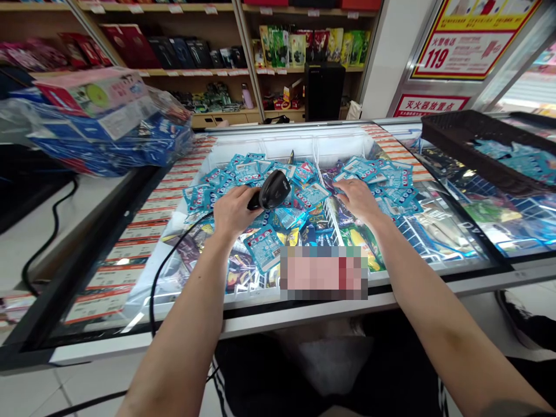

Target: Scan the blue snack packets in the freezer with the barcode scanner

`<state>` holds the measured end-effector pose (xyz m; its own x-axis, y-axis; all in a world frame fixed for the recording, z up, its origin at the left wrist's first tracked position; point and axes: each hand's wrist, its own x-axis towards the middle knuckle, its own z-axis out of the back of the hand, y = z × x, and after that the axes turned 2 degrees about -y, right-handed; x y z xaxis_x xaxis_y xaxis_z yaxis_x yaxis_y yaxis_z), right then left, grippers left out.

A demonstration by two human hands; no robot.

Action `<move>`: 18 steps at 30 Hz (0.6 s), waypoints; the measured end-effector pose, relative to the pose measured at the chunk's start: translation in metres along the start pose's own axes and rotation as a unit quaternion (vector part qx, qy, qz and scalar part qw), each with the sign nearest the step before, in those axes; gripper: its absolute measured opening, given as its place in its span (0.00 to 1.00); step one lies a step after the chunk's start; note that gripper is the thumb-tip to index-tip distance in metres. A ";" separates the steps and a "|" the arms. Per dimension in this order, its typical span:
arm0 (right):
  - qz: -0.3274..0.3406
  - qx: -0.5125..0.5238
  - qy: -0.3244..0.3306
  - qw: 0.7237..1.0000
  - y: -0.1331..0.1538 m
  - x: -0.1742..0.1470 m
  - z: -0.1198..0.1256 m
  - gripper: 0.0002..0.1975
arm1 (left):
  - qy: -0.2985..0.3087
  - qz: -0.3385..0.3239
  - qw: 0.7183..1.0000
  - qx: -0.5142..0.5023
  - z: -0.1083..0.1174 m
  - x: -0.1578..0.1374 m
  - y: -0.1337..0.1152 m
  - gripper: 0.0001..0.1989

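My left hand (234,211) is wrapped round the handle of a black barcode scanner (274,190), whose head points right above a chest freezer. Its black cable (163,272) hangs down past my left forearm. Under the scanner lies a loose heap of flat blue packets (264,246) in the left section. My right hand (358,200) is at the left edge of a second heap of blue packets (393,174), right of a white wire divider (324,179). Its fingers are stretched out with thumb apart; whether they touch a packet I cannot tell.
Price labels line the freezer's left glass (143,231). Plastic-wrapped blue boxes (108,127) are stacked at the left. At the right, a dark brown tray (473,156) holds more blue packets. Stocked shelves (191,72) stand behind. Someone's shoe (516,313) shows at the lower right.
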<state>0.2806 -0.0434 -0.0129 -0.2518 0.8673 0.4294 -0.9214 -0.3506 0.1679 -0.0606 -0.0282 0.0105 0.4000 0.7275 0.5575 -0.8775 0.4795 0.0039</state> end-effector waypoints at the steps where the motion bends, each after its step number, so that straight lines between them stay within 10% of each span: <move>1: -0.013 -0.016 -0.014 1.000 -0.002 0.000 0.001 0.17 | 0.000 -0.002 1.000 0.001 0.000 0.000 0.000 0.20; 7: -0.001 -0.012 -0.069 0.998 0.019 0.001 0.002 0.19 | -0.001 -0.007 1.000 0.012 -0.001 0.001 0.001 0.19; 12: 0.133 0.051 0.027 0.989 0.039 0.003 0.002 0.20 | -0.005 -0.014 1.000 0.016 -0.002 0.000 0.001 0.19; 18: 0.105 0.146 0.041 0.983 0.035 -0.001 0.003 0.18 | -0.010 -0.013 1.000 0.004 -0.005 0.000 0.000 0.18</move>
<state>0.2490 -0.0575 -0.0047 -0.4612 0.7862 0.4114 -0.7257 -0.6010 0.3349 -0.0591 -0.0261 0.0062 0.4178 0.7046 0.5736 -0.8690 0.4941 0.0260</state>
